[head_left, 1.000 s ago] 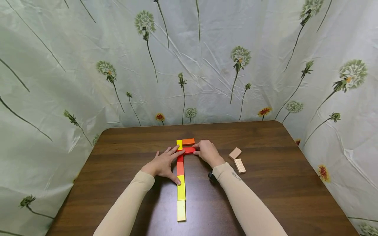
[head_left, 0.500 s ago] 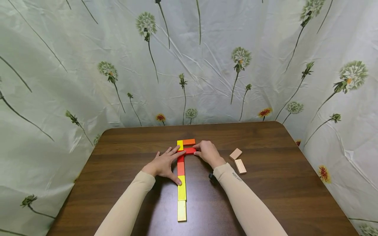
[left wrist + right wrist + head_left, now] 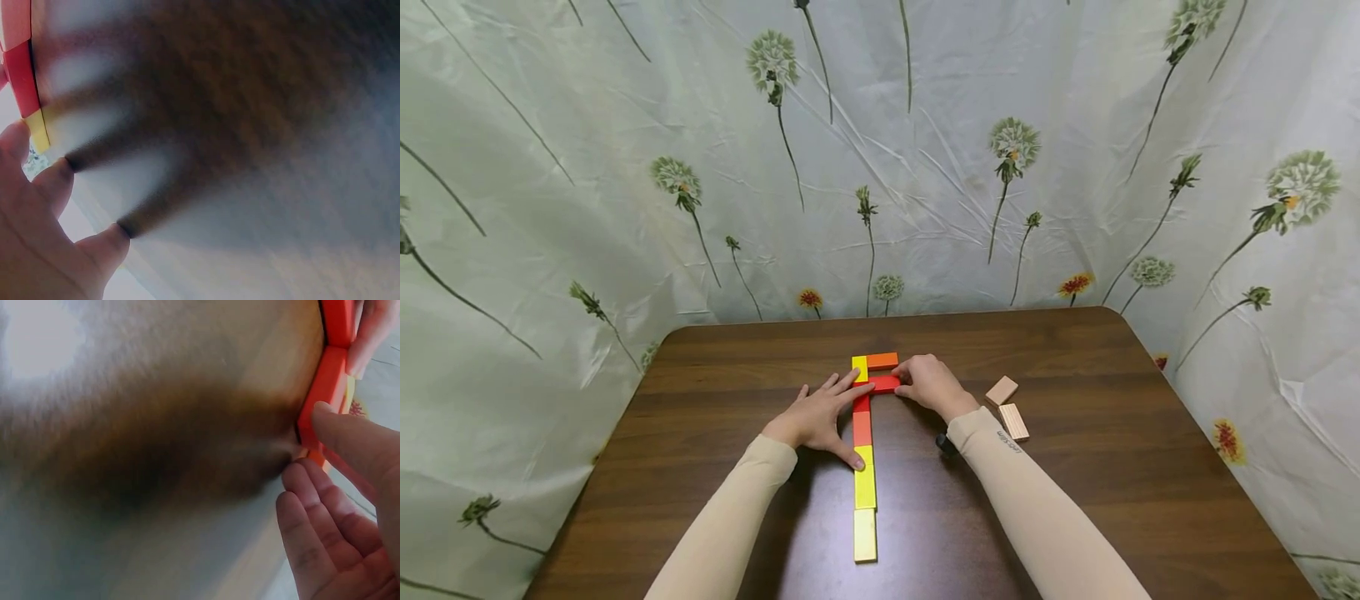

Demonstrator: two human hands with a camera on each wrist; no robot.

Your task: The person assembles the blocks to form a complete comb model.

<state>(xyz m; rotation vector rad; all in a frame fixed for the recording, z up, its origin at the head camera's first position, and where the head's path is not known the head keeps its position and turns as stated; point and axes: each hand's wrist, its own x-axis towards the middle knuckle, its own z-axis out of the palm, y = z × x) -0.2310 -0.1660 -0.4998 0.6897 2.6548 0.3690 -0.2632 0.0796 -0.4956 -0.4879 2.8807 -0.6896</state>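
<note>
A row of flat coloured blocks runs toward the person in the head view: yellow (image 3: 860, 364), red (image 3: 861, 403), salmon (image 3: 862, 429), yellow (image 3: 865, 489) and pale yellow (image 3: 865, 536). My left hand (image 3: 818, 421) spreads over this row, its thumb on a yellow block, its index finger reaching the junction with the side red block. Between thumb and fingers, my right hand (image 3: 934, 388) pinches the free end of that side red block (image 3: 885, 384), which meets the row at a right angle. The right wrist view shows the thumb on the red block (image 3: 324, 394).
An orange block (image 3: 882, 361) juts right from the row's far end, parallel to the held one. Two plain wooden blocks (image 3: 1002, 390) lie on the dark wooden table (image 3: 1120, 467) right of the right hand. A flowered curtain (image 3: 940, 183) hangs behind the table's far edge.
</note>
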